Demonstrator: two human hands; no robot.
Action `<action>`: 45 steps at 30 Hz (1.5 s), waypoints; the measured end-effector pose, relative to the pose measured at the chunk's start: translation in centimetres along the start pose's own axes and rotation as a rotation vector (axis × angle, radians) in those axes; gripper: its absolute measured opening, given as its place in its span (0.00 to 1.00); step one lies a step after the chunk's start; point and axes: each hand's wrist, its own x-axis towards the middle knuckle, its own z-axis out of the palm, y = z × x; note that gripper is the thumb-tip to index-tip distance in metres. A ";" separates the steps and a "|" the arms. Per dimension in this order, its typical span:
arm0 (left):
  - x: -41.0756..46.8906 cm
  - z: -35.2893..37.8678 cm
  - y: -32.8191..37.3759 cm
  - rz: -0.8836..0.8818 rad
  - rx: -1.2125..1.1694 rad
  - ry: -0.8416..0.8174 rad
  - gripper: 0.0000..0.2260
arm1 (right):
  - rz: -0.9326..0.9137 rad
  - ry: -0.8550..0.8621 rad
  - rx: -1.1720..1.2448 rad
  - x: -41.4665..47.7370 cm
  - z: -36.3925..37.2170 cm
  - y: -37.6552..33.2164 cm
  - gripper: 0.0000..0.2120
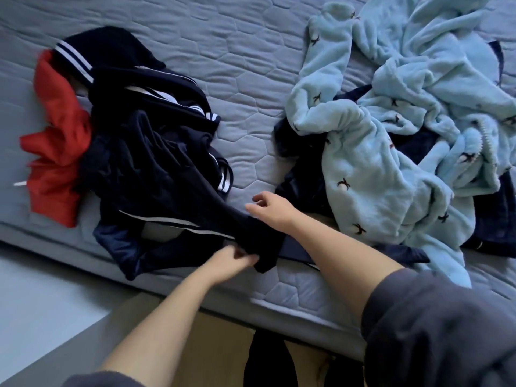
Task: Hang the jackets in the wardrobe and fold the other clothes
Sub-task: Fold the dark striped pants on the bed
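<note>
A heap of dark navy garments with white stripes [145, 152] lies on the left of the grey quilted mattress [251, 88]. A red garment [55, 129] sticks out from under its left side. My left hand [234, 256] pinches the end of a dark sleeve [251, 233] that stretches from the heap toward the bed's near edge. My right hand [268, 209] hovers just above the same sleeve with fingers loosely curled, holding nothing. A light blue fleece garment with small dark bird prints [391, 135] is piled at the right, with dark navy cloth [301, 188] under it.
The mattress edge [195, 297] runs diagonally across the lower frame. Below it are a pale floor [42, 303] at the left and a tan surface [201, 344]. My dark trouser legs [268, 361] show at the bottom.
</note>
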 end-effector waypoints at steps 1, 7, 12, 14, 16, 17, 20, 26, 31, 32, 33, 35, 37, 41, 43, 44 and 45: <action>0.1 -1.5 -0.2 -0.058 -0.234 0.059 0.14 | -0.010 -0.032 -0.030 0.3 0.6 -0.6 0.24; 0.9 -12.3 -4.0 -0.324 -0.604 0.889 0.23 | -0.130 -0.067 -0.023 2.2 3.8 -5.5 0.16; 2.0 -17.3 -3.2 -0.251 -0.456 1.157 0.35 | -0.118 0.027 -0.121 1.8 4.0 -4.5 0.10; 2.3 -17.4 -2.6 -0.239 -0.284 1.146 0.37 | -0.038 0.035 -0.151 1.0 2.5 -2.1 0.12; 2.2 -16.6 -1.6 -0.137 -0.150 1.112 0.38 | 0.054 0.033 -0.218 -0.4 0.4 1.2 0.13; 2.2 -16.1 -1.0 -0.071 -0.133 1.075 0.39 | 0.109 0.021 -0.259 -1.2 -0.5 3.0 0.13; 1.8 -13.8 0.6 0.081 -0.114 0.899 0.36 | 0.307 -0.037 -0.394 -4.3 -2.8 8.1 0.16; -0.5 -5.2 3.3 0.372 0.514 0.610 0.10 | 0.524 -0.062 -0.500 -10.2 -4.8 13.7 0.12; -5.1 0.1 7.2 0.387 0.479 0.279 0.18 | 0.353 -0.065 -0.361 -14.1 -6.0 13.0 0.14; -6.5 0.5 8.3 0.424 0.522 0.272 0.21 | 0.300 -0.062 -0.338 -15.1 -6.4 12.3 0.13; -8.0 0.6 9.4 0.475 0.576 0.277 0.22 | 0.252 -0.054 -0.304 -16.3 -6.9 11.6 0.15; -11.7 0.6 11.9 0.589 0.696 0.296 0.24 | 0.158 -0.024 -0.232 -19.2 -8.4 9.8 0.19; -16.1 0.5 15.0 0.695 0.818 0.296 0.25 | 0.039 0.034 -0.196 -22.6 -10.7 7.5 0.22; -26.5 1.0 21.9 0.901 1.032 0.299 0.25 | -0.219 0.225 -0.145 -30.6 -16.4 2.7 0.31; -31.6 1.4 25.0 0.948 1.133 0.335 0.24 | -0.372 0.287 -0.207 -34.8 -19.5 0.6 0.38; -34.0 1.7 26.5 0.951 1.187 0.359 0.23 | -0.455 0.315 -0.278 -36.9 -21.0 -0.3 0.41; -36.4 1.9 27.9 0.956 1.243 0.378 0.23 | -0.526 0.345 -0.366 -38.9 -22.4 -1.1 0.43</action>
